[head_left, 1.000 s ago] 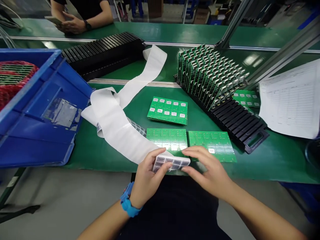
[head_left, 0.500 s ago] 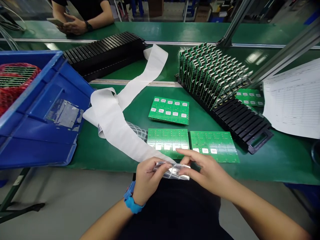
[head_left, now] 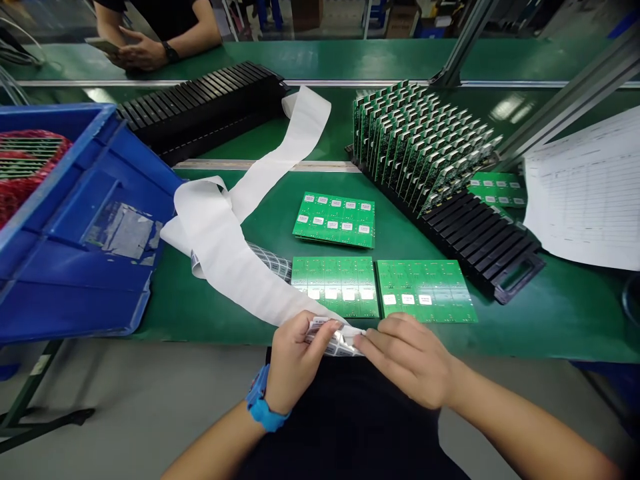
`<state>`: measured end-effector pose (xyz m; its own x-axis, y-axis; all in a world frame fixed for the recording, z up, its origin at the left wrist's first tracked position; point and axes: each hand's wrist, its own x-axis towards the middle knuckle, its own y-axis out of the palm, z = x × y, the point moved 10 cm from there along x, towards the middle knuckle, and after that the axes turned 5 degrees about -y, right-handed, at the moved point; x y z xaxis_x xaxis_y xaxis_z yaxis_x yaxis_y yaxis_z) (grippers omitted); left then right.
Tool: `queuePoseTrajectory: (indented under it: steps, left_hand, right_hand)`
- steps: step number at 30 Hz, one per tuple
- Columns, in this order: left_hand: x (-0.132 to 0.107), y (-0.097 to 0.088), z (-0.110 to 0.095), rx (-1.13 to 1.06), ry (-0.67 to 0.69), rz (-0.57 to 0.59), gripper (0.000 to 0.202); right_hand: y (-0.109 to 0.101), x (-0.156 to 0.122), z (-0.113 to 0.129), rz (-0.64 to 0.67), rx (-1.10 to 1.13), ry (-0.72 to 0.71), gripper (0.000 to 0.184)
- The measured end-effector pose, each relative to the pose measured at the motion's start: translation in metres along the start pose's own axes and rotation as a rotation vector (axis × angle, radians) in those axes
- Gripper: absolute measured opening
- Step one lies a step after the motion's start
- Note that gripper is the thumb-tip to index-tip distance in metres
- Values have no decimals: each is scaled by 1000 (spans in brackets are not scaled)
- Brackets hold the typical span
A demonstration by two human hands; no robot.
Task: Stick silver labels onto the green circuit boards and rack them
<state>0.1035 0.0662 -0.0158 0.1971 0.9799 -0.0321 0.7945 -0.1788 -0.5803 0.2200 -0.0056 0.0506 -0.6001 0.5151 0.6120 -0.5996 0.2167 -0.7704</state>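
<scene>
Two hands [head_left: 295, 363] pinch label strip [head_left: 333, 339]; three PCB panels [head_left: 335, 287] ahead.

Nothing readable: labels [head_left: 320, 327] on strip [head_left: 340, 343], green circuit board [head_left: 425, 290], printed sheet [head_left: 583, 190] all too small.

1 left hand [head_left: 295, 363], 1 right hand [head_left: 407, 360], 1 label strip [head_left: 333, 337], 4 green circuit board panels [head_left: 335, 287], 2 black board racks [head_left: 210, 113], 1 blue bin [head_left: 65, 313], 1 paper sheet [head_left: 585, 193]

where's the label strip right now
In the head view, the label strip is at bottom centre, held between the left hand and right hand, just below the green circuit board panel.
</scene>
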Motion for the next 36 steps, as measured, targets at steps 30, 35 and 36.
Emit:
queuePoseTrajectory:
  steps: [30, 35, 36]
  left_hand:
    - [2, -10, 6, -16, -19, -16, 16]
    - [3, -9, 7, -6, -32, -11, 17]
    - [3, -8, 6, -2, -35, -9, 17]
  right_hand:
    - [-23, -141, -158, 635, 252, 1105, 21]
    - [-23, -131, -148, 601, 77, 1027, 17]
    - [-25, -126, -145, 586, -6, 982, 15]
